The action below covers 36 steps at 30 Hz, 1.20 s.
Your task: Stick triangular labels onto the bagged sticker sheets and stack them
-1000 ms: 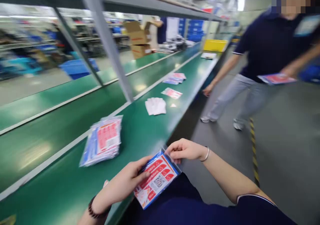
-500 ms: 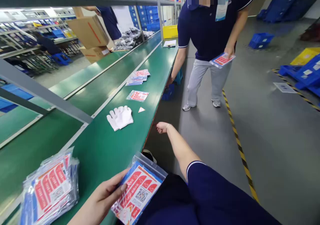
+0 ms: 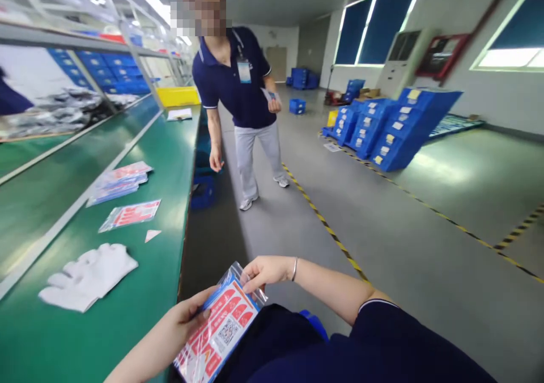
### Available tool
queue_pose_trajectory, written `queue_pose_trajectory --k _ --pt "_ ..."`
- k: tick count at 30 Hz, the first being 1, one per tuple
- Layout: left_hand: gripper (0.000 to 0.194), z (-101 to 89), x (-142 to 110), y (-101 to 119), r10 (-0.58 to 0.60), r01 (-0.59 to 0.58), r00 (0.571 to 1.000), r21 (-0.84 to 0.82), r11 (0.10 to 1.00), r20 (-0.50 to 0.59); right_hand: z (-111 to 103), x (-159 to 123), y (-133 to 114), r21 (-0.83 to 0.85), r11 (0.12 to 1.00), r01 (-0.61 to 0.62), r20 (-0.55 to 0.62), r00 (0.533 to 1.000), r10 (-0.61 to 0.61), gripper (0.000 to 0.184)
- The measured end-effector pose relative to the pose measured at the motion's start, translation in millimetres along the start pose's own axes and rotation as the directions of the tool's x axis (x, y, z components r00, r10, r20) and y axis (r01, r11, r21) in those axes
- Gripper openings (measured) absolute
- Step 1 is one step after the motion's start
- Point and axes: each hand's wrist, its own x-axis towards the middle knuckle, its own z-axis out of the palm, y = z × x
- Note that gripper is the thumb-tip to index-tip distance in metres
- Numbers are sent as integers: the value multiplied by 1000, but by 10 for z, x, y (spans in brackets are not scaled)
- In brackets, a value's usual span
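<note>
A clear zip bag (image 3: pixel 232 329) with a red, white and blue printed card and a QR code lies tilted near my lap. My left hand (image 3: pixel 185 322) is closed on its left side, thumb on top. At the bag's upper open-looking end, my right hand (image 3: pixel 267 272) is closed with its fingertips on the clear plastic edge. On the green bench to the left are a pair of white gloves (image 3: pixel 91 275), a small triangular paper piece (image 3: pixel 152 235), a single bagged card (image 3: pixel 131 214) and a stack of bagged cards (image 3: pixel 119 183).
A co-worker (image 3: pixel 238 83) stands ahead beside the green bench (image 3: pixel 157 281), one hand low and the other holding something. A yellow bin (image 3: pixel 177 96) and a clipboard (image 3: pixel 179 114) sit farther along. Stacked blue crates (image 3: pixel 397 128) and striped floor tape (image 3: pixel 327 228) are to the right.
My right hand has come from the bench's edge to the bag's upper end. My view has turned right and up. The co-worker's low hand has moved away from the bench's underside.
</note>
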Motion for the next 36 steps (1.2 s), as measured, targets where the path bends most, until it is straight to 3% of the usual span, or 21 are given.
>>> queue_pose_trajectory --k 5,7,8,9,11,12,13,16,18,22,24,26,28,30,33,36 --pt "64 -31 50 205 98 -107 984 55 993 151 140 -371 -279 -48 998 46 -190 980 -54 62" --pt "62 -50 126 229 153 -165 982 117 979 109 196 -476 -348 -66 995 80 -310 946 -97 60" --pt "62 -37 181 243 210 -211 977 188 959 27 228 -517 -363 -69 992 102 -370 921 -120 59" --pt "62 -5 240 262 296 -261 951 285 922 -87 260 -549 -366 -65 990 126 -428 893 -141 58" --pt "61 126 349 316 488 -314 818 475 822 -304 317 -579 -342 -54 986 157 -520 839 -162 53" --pt "61 219 390 348 540 -317 765 525 790 -351 337 -581 -322 -57 985 161 -556 814 -165 47" --pt "61 323 420 379 548 -324 763 530 784 -343 352 -577 -302 -68 985 156 -587 793 -166 40" --pt "64 628 469 437 404 -339 902 332 880 -152 378 -580 -264 -178 980 89 -674 714 -188 20" --pt "67 771 515 430 304 -295 952 148 944 -40 402 -616 -266 -313 949 -31 -725 653 -218 13" --pt "60 866 699 336 153 -146 987 -125 981 42 445 -718 -276 -488 823 -292 -768 592 -245 17" --pt "56 871 795 282 96 -81 993 -210 974 65 437 -747 -243 -505 790 -348 -778 579 -242 25" --pt "53 884 860 235 65 -39 993 -252 967 98 399 -763 -170 -475 814 -333 -776 595 -210 31" --pt "51 912 890 193 61 -30 992 -264 964 110 334 -780 -73 -379 895 -237 -758 635 -153 31" --pt "51 952 887 157 68 -47 994 -243 969 81 264 -808 15 -281 948 -147 -755 644 -124 30" --pt "51 1028 795 147 107 -110 993 -52 993 -57 243 -878 76 -369 906 -209 -805 559 -199 24" --pt "43 1098 679 216 245 -186 952 288 940 -185 290 -954 49 -543 743 -391 -808 484 -335 9"
